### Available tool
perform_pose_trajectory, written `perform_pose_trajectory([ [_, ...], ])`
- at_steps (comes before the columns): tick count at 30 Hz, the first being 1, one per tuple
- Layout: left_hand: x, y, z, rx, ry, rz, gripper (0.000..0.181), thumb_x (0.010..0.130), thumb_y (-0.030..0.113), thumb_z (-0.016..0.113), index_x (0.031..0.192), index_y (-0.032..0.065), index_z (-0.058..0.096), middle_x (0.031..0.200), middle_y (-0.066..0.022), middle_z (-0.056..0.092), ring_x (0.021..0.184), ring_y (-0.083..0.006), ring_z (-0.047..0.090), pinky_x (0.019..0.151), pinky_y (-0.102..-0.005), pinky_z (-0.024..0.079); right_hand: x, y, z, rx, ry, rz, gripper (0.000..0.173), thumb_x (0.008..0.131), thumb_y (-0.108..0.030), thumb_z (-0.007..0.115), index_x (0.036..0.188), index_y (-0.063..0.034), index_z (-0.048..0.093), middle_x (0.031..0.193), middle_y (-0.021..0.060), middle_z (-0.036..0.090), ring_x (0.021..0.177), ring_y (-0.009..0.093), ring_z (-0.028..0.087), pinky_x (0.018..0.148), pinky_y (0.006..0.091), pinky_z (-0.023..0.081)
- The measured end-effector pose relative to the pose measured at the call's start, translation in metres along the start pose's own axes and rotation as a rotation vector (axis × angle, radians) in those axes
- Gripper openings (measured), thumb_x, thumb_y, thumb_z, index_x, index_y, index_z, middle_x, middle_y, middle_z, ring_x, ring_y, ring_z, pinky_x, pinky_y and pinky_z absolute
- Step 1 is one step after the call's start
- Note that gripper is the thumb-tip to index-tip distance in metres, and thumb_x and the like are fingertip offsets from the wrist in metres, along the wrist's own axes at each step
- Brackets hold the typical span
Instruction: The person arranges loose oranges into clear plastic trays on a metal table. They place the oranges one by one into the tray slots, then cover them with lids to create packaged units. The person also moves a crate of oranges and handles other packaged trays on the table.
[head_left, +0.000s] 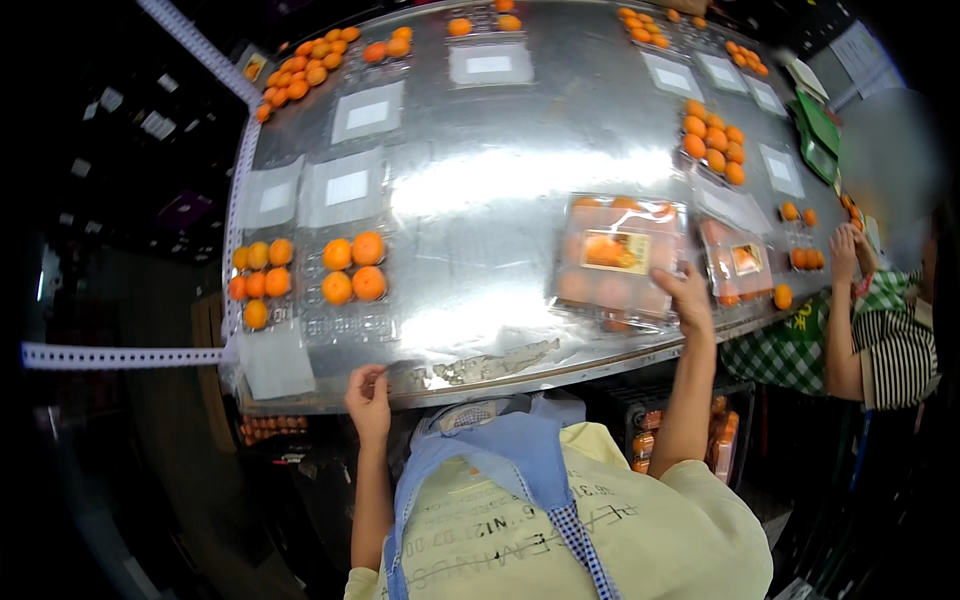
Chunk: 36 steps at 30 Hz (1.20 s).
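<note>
My right hand (686, 300) grips the right edge of a closed clear plastic clamshell pack of oranges (589, 289), its thumb on top. A picture label is on the lid, and part of an orange shows under the near edge. My left hand (367, 401) hovers at the table's near edge, fingers loosely curled and holding nothing visible. Beyond it stands an open clamshell tray (349, 324) with several oranges in its far part and bare cups nearer me. Left of that is another tray of oranges (256, 283). To the right of my right hand lies a second closed, labelled pack (727, 259).
The metal table (480, 262) has white perforated posts (124, 356) at its left side. Several oranges (304, 71) and open trays line the far side. A green scale (817, 139) stands at right, near a co-worker's hands (847, 244). A crate of packs (724, 435) sits below the table.
</note>
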<state>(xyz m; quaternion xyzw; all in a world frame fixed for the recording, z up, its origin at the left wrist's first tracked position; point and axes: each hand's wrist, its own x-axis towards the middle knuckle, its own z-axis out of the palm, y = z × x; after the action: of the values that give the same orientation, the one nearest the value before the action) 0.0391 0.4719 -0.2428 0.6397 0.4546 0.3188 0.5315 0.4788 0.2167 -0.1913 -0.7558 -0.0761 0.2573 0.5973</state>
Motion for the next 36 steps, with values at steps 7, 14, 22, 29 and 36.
perform_pose_trajectory([
  [7,0.03,0.016,0.079,-0.02,-0.488,-0.3,0.03,0.094,0.02,0.049,0.119,0.003,0.049,0.1,-0.0119,0.06,0.075,-0.014,0.061,0.062,-0.0236,0.049,-0.035,-0.006,0.098,0.028,-0.086,0.048,0.073,0.066,-0.027,0.079,0.118,0.0074,0.042,0.097,0.0171,0.059,0.084,0.021,0.059,0.068,0.0293,0.049],
  [14,0.04,-0.006,0.067,-0.173,-0.501,-0.544,0.038,0.096,0.023,0.044,0.128,0.0031,0.034,0.091,-0.0174,0.061,0.073,-0.0216,0.064,0.065,-0.0315,0.054,-0.076,0.016,0.156,-0.294,-0.191,0.072,0.072,0.068,-0.031,0.077,0.118,0.0078,0.042,0.098,0.0213,0.06,0.087,0.031,0.061,0.074,0.0357,0.049],
  [22,0.04,-0.013,0.056,-0.439,-0.567,-0.693,0.021,0.094,0.009,0.045,0.112,-0.0016,0.046,0.091,-0.0161,0.061,0.075,-0.026,0.066,0.067,-0.0334,0.057,-0.098,0.001,0.197,-0.833,-0.315,-0.753,0.067,0.063,-0.02,0.076,0.122,-0.0057,0.048,0.128,0.013,0.046,0.121,0.032,0.039,0.098,0.0427,0.034],
  [29,0.038,-0.034,0.058,-0.483,-0.542,-0.597,0.024,0.09,0.007,0.054,0.111,-0.0024,0.05,0.094,-0.0137,0.062,0.076,-0.022,0.066,0.067,-0.0314,0.057,-0.105,0.011,0.273,-1.037,-0.639,-1.095,0.052,0.063,-0.023,0.074,0.113,-0.0189,0.059,0.128,0.0072,0.048,0.128,0.029,0.035,0.101,0.0498,0.027],
  [36,0.036,-0.036,0.064,-0.573,-0.442,-0.614,0.022,0.09,0.01,0.054,0.111,0.0018,0.052,0.093,-0.0097,0.063,0.074,-0.0189,0.066,0.06,-0.0286,0.056,-0.098,0.01,0.304,-1.198,-0.733,-1.188,0.038,0.067,-0.027,0.071,0.103,-0.0181,0.063,0.113,0.0011,0.056,0.116,0.025,0.046,0.101,0.0586,0.023],
])
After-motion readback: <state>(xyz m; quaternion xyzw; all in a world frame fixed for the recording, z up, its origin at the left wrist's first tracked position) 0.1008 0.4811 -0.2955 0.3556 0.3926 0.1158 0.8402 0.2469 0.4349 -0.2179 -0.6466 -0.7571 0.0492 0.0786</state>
